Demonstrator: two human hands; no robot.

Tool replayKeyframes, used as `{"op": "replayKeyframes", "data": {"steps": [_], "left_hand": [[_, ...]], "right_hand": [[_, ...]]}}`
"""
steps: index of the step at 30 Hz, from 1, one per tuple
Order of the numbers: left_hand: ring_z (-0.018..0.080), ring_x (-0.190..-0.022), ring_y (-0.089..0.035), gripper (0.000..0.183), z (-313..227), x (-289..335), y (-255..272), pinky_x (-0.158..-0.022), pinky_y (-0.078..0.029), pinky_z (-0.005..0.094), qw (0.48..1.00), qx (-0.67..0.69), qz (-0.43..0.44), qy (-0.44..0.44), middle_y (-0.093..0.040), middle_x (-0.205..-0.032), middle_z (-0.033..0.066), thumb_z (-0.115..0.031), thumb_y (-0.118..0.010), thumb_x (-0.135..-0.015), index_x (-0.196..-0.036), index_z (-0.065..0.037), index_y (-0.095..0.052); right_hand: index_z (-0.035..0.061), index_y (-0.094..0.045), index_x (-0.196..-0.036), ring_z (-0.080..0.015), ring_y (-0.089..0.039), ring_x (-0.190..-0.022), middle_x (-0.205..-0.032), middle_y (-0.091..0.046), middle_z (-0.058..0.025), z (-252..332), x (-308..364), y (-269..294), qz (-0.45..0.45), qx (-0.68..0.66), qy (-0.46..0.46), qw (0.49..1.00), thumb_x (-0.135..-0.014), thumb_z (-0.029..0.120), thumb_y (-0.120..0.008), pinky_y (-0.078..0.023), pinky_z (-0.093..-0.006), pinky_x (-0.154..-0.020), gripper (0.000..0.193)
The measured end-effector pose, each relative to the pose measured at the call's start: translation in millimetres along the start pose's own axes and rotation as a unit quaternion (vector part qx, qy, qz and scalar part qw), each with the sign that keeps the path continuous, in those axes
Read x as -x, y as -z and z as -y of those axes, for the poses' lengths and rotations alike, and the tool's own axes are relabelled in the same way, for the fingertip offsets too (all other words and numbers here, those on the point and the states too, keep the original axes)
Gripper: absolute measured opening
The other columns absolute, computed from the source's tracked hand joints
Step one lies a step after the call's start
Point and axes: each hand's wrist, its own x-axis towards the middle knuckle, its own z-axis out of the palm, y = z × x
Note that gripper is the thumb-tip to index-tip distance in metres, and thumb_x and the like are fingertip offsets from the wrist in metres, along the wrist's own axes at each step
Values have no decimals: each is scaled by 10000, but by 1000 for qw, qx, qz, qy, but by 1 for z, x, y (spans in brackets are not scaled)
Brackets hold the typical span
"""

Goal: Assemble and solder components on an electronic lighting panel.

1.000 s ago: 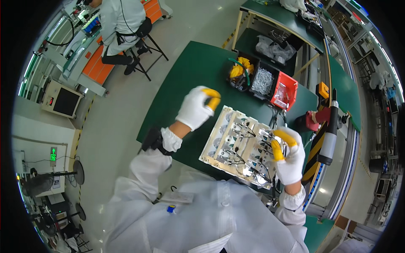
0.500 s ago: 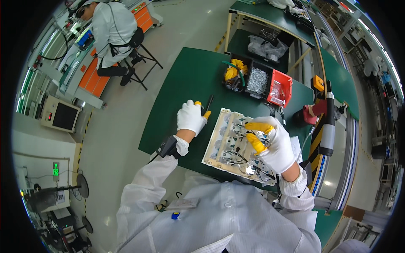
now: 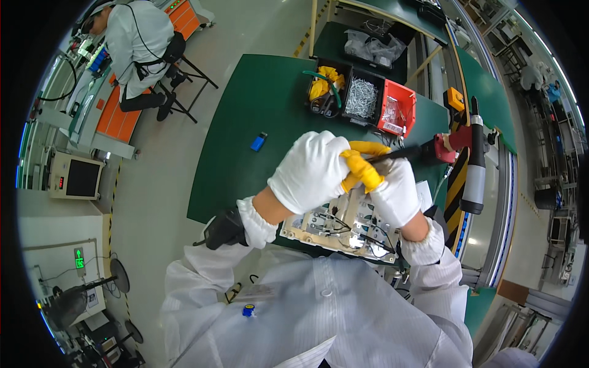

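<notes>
Both my white-gloved hands, with yellow fingertips, meet above a cream panel [image 3: 300, 230] that carries metal fittings and black wires. My left hand [image 3: 313, 165] is closed, its fingertips pressed against those of my right hand [image 3: 396, 187]. A slim black pen [image 3: 402, 153] passes between the fingers and sticks out to the right over my right hand, which is closed round it. The pen's left end is hidden by the yellow fingertips. My hands cover the panel's far part.
Behind the hands stand a black bin of screws [image 3: 362, 98], a red bin [image 3: 396, 110] and a bin with yellow-handled tools [image 3: 325, 92]. A blue block [image 3: 259, 141] lies on the green table [image 3: 227, 129]. A red power tool [image 3: 451, 147] is at right. A co-worker [image 3: 141, 49] sits far left.
My left hand has moved right from the table with the black pen and met my right hand. The blue block is now uncovered. My right hand's fingers have closed and lifted off the wires.
</notes>
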Motion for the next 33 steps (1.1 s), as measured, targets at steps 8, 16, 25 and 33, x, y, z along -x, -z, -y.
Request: {"op": "replayKeyframes", "data": {"steps": [8,16,25,33], "left_hand": [[328,-978,-600,326,118,41,-14,-840,-481,437,971,-30,-98,215,-650,-1061,110,-307,-690,-848,-1074,-73,-676],[376,-1077,-649,579,263,118,-91,-877,-510,484,706,-156,63,688,-686,-1158,167,-557,-471,-902,-1232,-101,-604],[400,-1089,-640,618,292,90,-102,-900,-498,470,720,-131,56,679,-667,-1177,223,-553,-469,-899,-1230,-49,-603],[409,-1075,-648,650,306,99,-114,-893,-508,465,730,-142,39,668,-670,-1166,236,-577,-474,-902,-1257,-46,-592]], "right_hand": [[-27,-674,-1010,-128,-662,-714,-851,-698,-80,-38,-48,14,-28,-63,66,995,-931,131,-694,-536,-261,-637,178],[12,-651,-907,-92,-626,-678,-778,-652,-36,-63,-47,15,-63,-18,36,997,-848,98,-782,-494,-221,-601,168],[28,-631,-869,-110,-572,-587,-724,-625,-11,-78,-46,11,-48,-8,101,994,-883,51,-730,-467,-242,-568,102],[20,-634,-877,-111,-572,-583,-728,-628,-25,-69,-52,11,-10,180,202,963,-857,20,-748,-464,-236,-559,116]]}}
